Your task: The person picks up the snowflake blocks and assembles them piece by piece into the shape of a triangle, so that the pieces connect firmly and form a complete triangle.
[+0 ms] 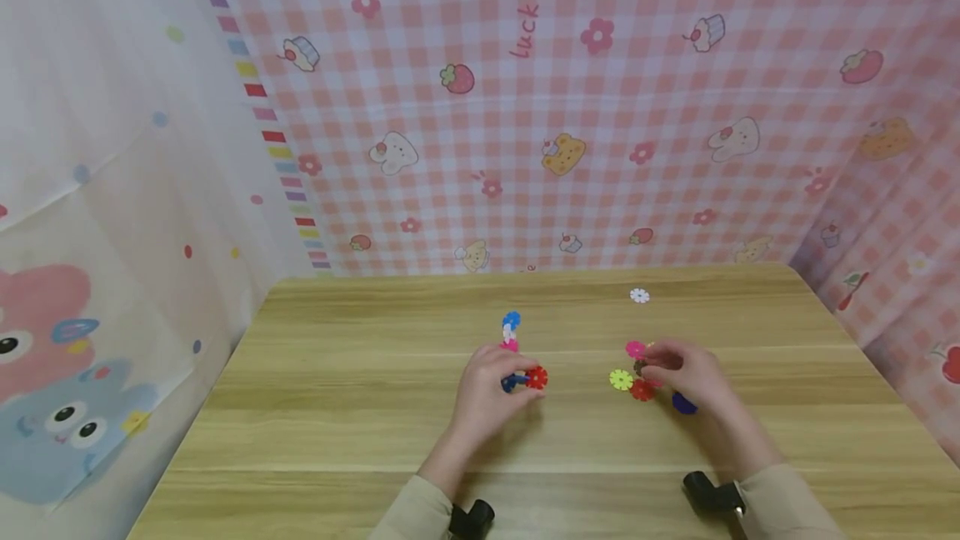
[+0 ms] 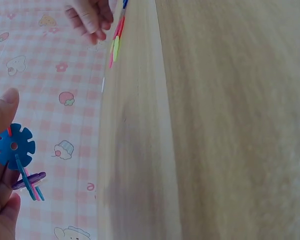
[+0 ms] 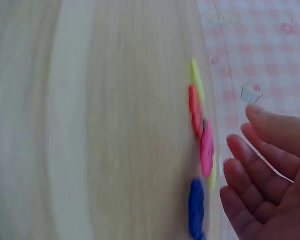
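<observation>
My left hand [image 1: 483, 390] grips a chain of notched plastic snowflake discs between thumb and fingers. A red disc [image 1: 537, 377] shows at the fingertips, and a light blue disc [image 1: 512, 320] with a white disc [image 1: 509, 333] sticks out beyond the hand. In the left wrist view a blue disc [image 2: 24, 142] faces the camera, with a purple disc [image 2: 35, 179] slotted further down. Over the loose discs, my right hand [image 1: 686, 369] hovers with relaxed, bent fingers and nothing between them. Around it lie a yellow-green disc [image 1: 621, 380], a pink disc [image 1: 635, 349] and a dark blue disc [image 1: 684, 403].
A lone white disc [image 1: 639, 296] lies toward the back of the wooden table [image 1: 337, 407]. Pink checked cloth [image 1: 480, 132] hangs behind the table, and a white printed curtain [image 1: 127, 190] hangs at the left.
</observation>
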Motion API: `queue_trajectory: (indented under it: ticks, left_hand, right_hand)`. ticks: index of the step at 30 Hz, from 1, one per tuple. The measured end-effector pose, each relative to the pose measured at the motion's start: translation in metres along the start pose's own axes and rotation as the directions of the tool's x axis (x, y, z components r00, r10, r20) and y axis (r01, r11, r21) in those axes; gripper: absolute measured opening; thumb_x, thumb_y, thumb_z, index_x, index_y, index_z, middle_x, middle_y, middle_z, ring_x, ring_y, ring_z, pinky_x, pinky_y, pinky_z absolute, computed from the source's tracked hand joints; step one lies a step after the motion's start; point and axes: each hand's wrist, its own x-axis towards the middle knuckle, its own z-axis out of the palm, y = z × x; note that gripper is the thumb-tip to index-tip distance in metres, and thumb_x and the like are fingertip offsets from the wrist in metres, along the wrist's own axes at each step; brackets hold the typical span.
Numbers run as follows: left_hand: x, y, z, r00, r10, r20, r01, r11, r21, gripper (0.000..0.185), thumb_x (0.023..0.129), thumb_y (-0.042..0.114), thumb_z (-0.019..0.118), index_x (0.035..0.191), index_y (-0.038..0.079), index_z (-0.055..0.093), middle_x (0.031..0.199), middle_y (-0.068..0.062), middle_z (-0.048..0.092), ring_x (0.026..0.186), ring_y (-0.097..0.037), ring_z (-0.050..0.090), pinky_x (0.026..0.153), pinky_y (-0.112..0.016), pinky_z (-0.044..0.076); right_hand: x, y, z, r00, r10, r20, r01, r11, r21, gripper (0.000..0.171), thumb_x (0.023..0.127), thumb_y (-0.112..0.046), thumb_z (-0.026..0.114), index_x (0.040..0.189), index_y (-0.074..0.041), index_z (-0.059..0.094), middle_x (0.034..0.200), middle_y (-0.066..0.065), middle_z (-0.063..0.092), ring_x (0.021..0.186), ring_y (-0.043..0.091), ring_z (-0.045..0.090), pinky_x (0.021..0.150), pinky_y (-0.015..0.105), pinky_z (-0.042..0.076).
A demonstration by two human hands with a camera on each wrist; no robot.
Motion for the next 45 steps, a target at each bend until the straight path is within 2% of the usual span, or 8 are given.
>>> queue_trajectory:
  ticks: [5, 11, 18, 26, 33, 36, 40, 45]
  left_hand:
    - [0.001, -0.001, 0.0, 1.0, 0.023, -0.005, -0.023, 1.0, 0.016, 0.034, 0.066, 0.014, 0.093, 0.096, 0.009, 0.078, 0.095, -0.001, 0.074, 0.099, -0.021, 0.064, 0.101, -0.039, 0.045]
    - [0.001, 0.0, -0.001, 1.0, -0.015, 0.023, 0.014, 1.0, 0.016, 0.033, 0.068, 0.014, 0.092, 0.098, 0.009, 0.078, 0.098, -0.001, 0.074, 0.103, -0.021, 0.065, 0.104, -0.039, 0.043]
    - [0.001, 0.003, -0.001, 0.995, -0.082, 0.054, 0.085, 0.996, -0.037, 0.032, 0.072, 0.013, 0.09, 0.101, 0.009, 0.078, 0.101, -0.001, 0.073, 0.105, -0.021, 0.063, 0.101, -0.04, 0.046]
    - [0.0, 0.005, -0.001, 0.989, -0.13, 0.071, 0.136, 0.987, -0.081, 0.03, 0.074, 0.01, 0.088, 0.103, 0.009, 0.077, 0.102, -0.001, 0.071, 0.099, -0.017, 0.064, 0.093, -0.036, 0.051]
    - [-0.001, 0.004, 0.0, 0.989, -0.138, 0.062, 0.143, 0.986, -0.082, 0.031, 0.073, 0.011, 0.088, 0.102, 0.009, 0.077, 0.102, -0.001, 0.071, 0.098, -0.017, 0.064, 0.093, -0.035, 0.051]
    - [-0.002, 0.004, 0.0, 0.989, -0.139, 0.058, 0.144, 0.986, -0.085, 0.031, 0.073, 0.011, 0.088, 0.102, 0.009, 0.078, 0.101, -0.001, 0.071, 0.096, -0.017, 0.064, 0.091, -0.035, 0.052]
    - [-0.002, 0.004, 0.001, 0.988, -0.143, 0.057, 0.148, 0.985, -0.09, 0.03, 0.073, 0.011, 0.088, 0.101, 0.009, 0.078, 0.1, -0.002, 0.072, 0.096, -0.017, 0.064, 0.089, -0.034, 0.052]
    - [-0.002, 0.005, 0.002, 0.988, -0.141, 0.058, 0.146, 0.986, -0.086, 0.031, 0.073, 0.01, 0.088, 0.102, 0.009, 0.077, 0.101, -0.002, 0.072, 0.096, -0.017, 0.064, 0.089, -0.034, 0.052]
  right_hand:
    - [-0.002, 0.013, -0.008, 1.0, 0.0, 0.021, 0.002, 0.997, -0.073, 0.03, 0.086, -0.016, 0.078, 0.108, 0.004, 0.07, 0.099, 0.011, 0.071, 0.092, 0.026, 0.064, 0.081, 0.039, 0.051]
    - [-0.001, 0.02, -0.011, 0.998, 0.015, 0.065, -0.008, 0.994, -0.107, 0.032, 0.086, -0.018, 0.078, 0.109, 0.003, 0.071, 0.103, 0.014, 0.07, 0.096, 0.031, 0.064, 0.084, 0.046, 0.051]
    - [0.003, 0.022, -0.012, 0.997, 0.003, 0.071, 0.006, 0.992, -0.127, 0.034, 0.083, -0.017, 0.081, 0.108, 0.004, 0.07, 0.101, 0.015, 0.069, 0.091, 0.028, 0.061, 0.079, 0.042, 0.049]
    - [0.005, 0.026, -0.01, 0.999, 0.007, 0.043, -0.002, 0.993, -0.118, 0.024, 0.08, -0.013, 0.083, 0.094, 0.001, 0.068, 0.087, 0.006, 0.063, 0.08, 0.019, 0.055, 0.07, 0.035, 0.046]
    - [0.003, 0.025, -0.009, 0.998, 0.062, 0.02, -0.06, 0.996, -0.066, 0.012, 0.089, -0.009, 0.072, 0.094, -0.001, 0.065, 0.081, 0.004, 0.063, 0.073, 0.018, 0.056, 0.064, 0.031, 0.047]
    - [0.001, 0.02, -0.009, 0.997, 0.076, -0.005, -0.077, 0.995, -0.062, 0.01, 0.092, -0.011, 0.07, 0.096, -0.003, 0.066, 0.082, 0.003, 0.064, 0.074, 0.018, 0.057, 0.065, 0.031, 0.048]
    - [-0.001, 0.003, -0.005, 0.999, 0.048, -0.024, -0.049, 0.998, -0.034, 0.013, 0.092, -0.013, 0.07, 0.1, -0.003, 0.068, 0.087, 0.003, 0.066, 0.08, 0.017, 0.058, 0.068, 0.03, 0.048]
    - [-0.001, -0.023, 0.009, 1.0, -0.017, -0.005, 0.017, 0.997, 0.078, 0.013, 0.092, -0.012, 0.071, 0.1, -0.003, 0.068, 0.088, 0.005, 0.068, 0.079, 0.017, 0.061, 0.066, 0.026, 0.049]
